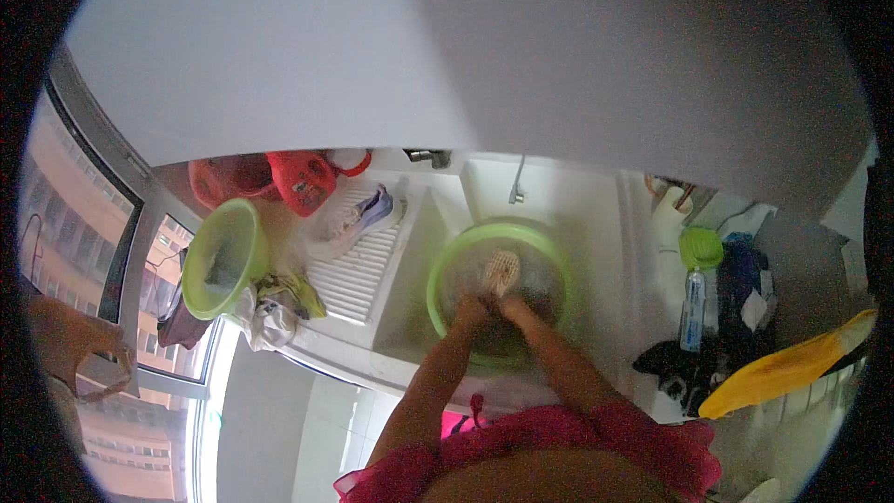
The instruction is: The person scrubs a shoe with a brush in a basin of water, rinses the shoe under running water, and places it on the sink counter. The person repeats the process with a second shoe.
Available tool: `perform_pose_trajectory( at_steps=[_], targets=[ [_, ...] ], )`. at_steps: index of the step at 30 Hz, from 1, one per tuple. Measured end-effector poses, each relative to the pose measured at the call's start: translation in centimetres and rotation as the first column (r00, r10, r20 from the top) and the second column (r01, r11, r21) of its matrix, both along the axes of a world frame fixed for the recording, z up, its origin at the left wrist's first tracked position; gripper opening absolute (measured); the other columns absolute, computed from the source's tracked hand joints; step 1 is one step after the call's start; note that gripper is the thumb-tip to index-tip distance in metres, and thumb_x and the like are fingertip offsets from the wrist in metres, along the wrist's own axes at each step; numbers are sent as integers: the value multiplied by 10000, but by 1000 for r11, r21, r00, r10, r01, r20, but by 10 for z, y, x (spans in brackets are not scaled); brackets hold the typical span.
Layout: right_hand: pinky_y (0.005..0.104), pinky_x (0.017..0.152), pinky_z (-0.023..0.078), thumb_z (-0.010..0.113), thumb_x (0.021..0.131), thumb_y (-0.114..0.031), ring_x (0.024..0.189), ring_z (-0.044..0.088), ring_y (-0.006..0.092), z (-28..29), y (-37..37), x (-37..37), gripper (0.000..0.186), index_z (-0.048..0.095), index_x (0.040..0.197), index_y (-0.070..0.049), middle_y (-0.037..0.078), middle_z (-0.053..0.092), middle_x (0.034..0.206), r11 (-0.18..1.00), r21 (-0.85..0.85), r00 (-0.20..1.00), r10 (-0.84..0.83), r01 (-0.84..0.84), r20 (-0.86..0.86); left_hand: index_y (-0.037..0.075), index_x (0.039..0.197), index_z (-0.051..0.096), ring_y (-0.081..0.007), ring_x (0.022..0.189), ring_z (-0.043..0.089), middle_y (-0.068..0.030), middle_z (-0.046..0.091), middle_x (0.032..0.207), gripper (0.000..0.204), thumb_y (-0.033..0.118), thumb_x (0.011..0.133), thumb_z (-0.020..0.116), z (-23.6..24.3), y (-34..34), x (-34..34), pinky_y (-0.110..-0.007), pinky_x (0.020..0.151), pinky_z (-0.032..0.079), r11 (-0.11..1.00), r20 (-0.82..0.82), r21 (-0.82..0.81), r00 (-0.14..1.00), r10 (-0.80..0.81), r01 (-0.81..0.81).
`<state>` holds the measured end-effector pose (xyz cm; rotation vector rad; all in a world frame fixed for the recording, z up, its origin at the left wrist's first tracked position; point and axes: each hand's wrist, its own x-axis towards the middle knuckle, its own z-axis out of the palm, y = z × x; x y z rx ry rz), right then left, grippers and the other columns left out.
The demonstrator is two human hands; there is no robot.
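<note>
A pale shoe (503,270) with its ribbed, tan sole turned up is over the water in a green basin (436,270). My left hand (474,310) is closed at the near end of the shoe, close beside my right hand (510,305). That right hand is closed on the same end, its fingers partly hidden. Cloudy water fills the basin, which stands inside a white sink (596,224). Another shoe (358,214), whitish and lavender, lies on the ribbed washboard (349,275) to the left.
A tap (519,191) reaches over the sink's back. At left are a second green basin (223,265), red containers (300,182) and crumpled cloths (275,312). On the right stand a green tub (700,248), a clear bottle (693,312), dark cloths (675,373) and a yellow cloth (782,368).
</note>
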<state>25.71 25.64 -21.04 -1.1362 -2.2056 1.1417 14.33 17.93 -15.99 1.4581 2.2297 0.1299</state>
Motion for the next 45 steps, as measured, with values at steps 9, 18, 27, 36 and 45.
perform_pose_trajectory(
  at_steps=[9,18,27,36,45],
  targets=[
    [359,699,436,524,832,-289,800,531,221,17,4,-8,367,529,1071,-11,128,588,906,965,-261,1000,-2,9,26,42,1354,74,-427,1140,358,-286,320,1247,949,453,700,625,-5,-9,-1,-505,927,314,996,167,41,984,66,-74],
    [331,637,445,533,828,-320,736,518,160,63,-6,-2,378,532,1060,-22,55,581,900,862,-501,979,-30,-76,-201,120,1372,85,-429,1097,358,-260,365,1158,939,460,688,631,8,-10,7,-548,887,304,927,18,352,991,133,-130],
    [282,609,467,630,720,-505,718,516,139,106,12,9,540,545,1060,-94,13,553,913,521,-854,925,-325,2,-196,229,1378,106,-404,1064,373,-203,383,1126,1143,285,458,782,122,-12,4,-522,888,301,897,89,424,991,95,-124],
    [451,902,360,621,716,-522,1094,455,265,180,48,35,729,365,1278,-135,97,475,1205,578,-816,769,-523,2,-369,247,1387,77,-378,1063,372,-177,363,1156,1249,126,372,795,163,-15,-2,-486,864,321,775,161,632,982,-96,-28],
    [429,778,471,555,826,-348,923,570,249,189,47,52,377,510,1103,-95,108,569,1041,454,-780,619,-480,-431,-622,217,1346,277,-315,1042,398,-122,406,1140,1000,118,462,735,190,-37,-12,-444,886,305,699,-347,608,918,-192,376]
  ],
)
